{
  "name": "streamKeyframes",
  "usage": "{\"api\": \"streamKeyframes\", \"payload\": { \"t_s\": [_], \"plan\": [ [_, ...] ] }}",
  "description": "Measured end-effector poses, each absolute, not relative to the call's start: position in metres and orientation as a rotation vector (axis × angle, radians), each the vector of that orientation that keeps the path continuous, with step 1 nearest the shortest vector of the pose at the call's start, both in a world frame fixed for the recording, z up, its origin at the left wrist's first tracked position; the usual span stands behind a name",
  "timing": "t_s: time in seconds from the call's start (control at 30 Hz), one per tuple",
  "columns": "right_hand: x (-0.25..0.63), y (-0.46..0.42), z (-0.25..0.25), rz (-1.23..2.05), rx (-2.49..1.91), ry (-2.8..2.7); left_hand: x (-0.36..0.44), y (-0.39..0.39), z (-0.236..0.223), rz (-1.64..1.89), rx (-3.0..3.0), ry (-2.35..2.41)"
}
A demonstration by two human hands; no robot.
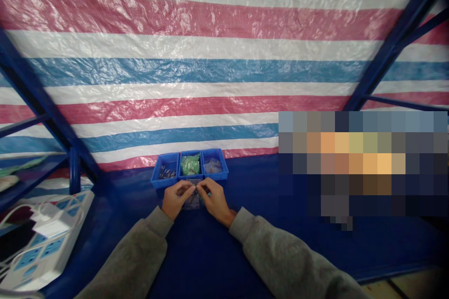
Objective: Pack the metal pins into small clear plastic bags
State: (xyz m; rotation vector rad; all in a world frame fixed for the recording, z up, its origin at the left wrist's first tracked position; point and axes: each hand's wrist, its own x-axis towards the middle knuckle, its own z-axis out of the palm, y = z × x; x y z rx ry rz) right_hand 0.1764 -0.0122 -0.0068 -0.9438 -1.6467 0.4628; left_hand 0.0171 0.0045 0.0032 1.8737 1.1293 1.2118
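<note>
My left hand (176,199) and my right hand (214,200) meet over the blue tabletop (266,243), fingertips pinched together on a small clear plastic bag (194,198) that holds something dark I cannot make out. Just beyond the hands stand three blue bins in a row. The left bin (165,173) holds small dark metal parts. The middle bin (190,165) holds green packets. The right bin (213,166) holds clear bags. Both arms wear grey sleeves.
A white power strip (42,238) with blue sockets, a plugged-in adapter and cables lies at the left edge. A striped red, white and blue tarp (210,65) hangs behind the table. Blue metal frame bars (42,103) run on both sides. A blurred area sits at right.
</note>
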Motion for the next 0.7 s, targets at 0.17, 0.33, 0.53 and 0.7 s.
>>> {"api": "streamKeyframes", "payload": {
  "t_s": [0.17,0.33,0.53,0.7],
  "plan": [
    [0.1768,-0.0158,-0.0029,0.455,-0.911,-1.633,0.0168,0.0040,0.0037,1.210,1.914,1.117],
    [0.1770,-0.0170,-0.0004,0.457,-0.915,-1.608,0.0167,0.0020,0.0070,1.190,1.988,1.117],
    [0.1768,-0.0144,-0.0031,0.459,-0.940,-1.571,0.0154,0.0026,0.0048,1.182,2.067,1.192],
    [0.1765,-0.0139,-0.0047,0.464,-0.944,-1.589,0.0156,0.0025,0.0043,1.185,2.028,1.152]
  ]
}}
